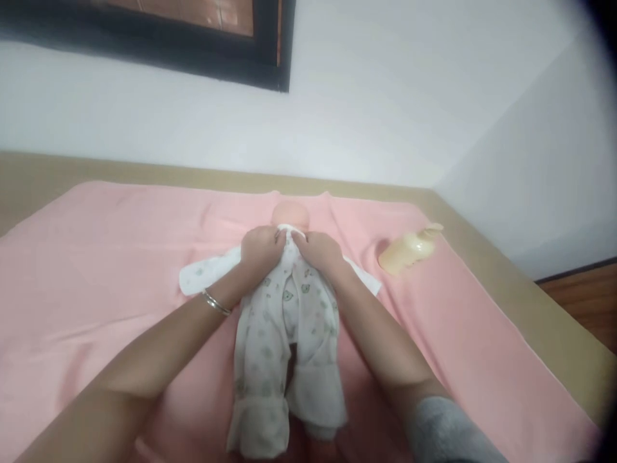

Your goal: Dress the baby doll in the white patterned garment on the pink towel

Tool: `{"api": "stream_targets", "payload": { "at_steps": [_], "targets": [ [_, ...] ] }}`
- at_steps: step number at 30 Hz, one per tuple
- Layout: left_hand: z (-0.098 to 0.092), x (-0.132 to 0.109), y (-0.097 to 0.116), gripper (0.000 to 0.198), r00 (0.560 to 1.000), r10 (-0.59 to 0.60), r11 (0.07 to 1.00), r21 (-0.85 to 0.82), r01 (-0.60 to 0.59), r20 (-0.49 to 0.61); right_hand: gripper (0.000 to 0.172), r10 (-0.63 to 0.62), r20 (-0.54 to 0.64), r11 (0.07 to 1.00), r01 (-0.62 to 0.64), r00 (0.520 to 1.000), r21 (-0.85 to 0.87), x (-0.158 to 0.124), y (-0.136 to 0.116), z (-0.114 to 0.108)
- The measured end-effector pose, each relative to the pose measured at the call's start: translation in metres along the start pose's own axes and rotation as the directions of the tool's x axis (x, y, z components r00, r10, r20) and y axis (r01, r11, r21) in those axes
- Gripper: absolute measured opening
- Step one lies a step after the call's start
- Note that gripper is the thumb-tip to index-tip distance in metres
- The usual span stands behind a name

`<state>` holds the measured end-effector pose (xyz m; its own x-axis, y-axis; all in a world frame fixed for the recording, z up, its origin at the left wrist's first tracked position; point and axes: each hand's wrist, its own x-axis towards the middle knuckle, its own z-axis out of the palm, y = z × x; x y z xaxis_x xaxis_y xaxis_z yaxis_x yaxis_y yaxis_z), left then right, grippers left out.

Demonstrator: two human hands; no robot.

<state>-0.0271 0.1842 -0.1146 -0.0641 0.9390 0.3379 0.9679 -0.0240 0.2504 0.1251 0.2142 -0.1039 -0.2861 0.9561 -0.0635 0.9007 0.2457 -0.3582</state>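
Note:
A doll (290, 214) lies on its back on a pink blanket, head toward the wall, dressed in a white patterned baby outfit (289, 302) with long sleeves and footed legs. At the outfit's neckline, my left hand (263, 247) pinches the cloth on one side. My right hand (321, 249) grips the neckline on the other side, a short gap from the left. Both sleeves stretch out sideways beneath my forearms. The legs of the outfit point toward me. Most of the doll's body is hidden under the cloth and my hands.
The pink blanket (120, 257) covers most of a tan surface (463, 257). A pale yellow bottle (407, 252) lies on its side to the right of the doll. Behind stand a white wall (361, 116) and a dark-framed window (270, 51).

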Motion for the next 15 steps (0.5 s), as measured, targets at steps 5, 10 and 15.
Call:
{"api": "stream_targets", "payload": {
  "at_steps": [5,10,15],
  "targets": [
    [0.0008,0.0019,0.0023,0.039,1.000,-0.024,0.999,-0.035,0.024,-0.003,0.076,0.003,-0.003,1.000,-0.003,1.000,-0.016,-0.0029,-0.0014,-0.0018],
    [-0.0015,0.0020,0.0057,0.035,0.998,-0.049,0.996,-0.074,0.051,0.034,0.077,0.020,-0.011,1.000,-0.020,1.000,-0.005,-0.0017,0.0010,-0.0002],
    [-0.0025,0.0027,0.0063,0.034,0.997,-0.069,0.993,-0.093,0.072,0.039,0.074,0.020,-0.020,1.000,-0.021,1.000,-0.004,-0.0033,-0.0011,-0.0009]
  ]
}}
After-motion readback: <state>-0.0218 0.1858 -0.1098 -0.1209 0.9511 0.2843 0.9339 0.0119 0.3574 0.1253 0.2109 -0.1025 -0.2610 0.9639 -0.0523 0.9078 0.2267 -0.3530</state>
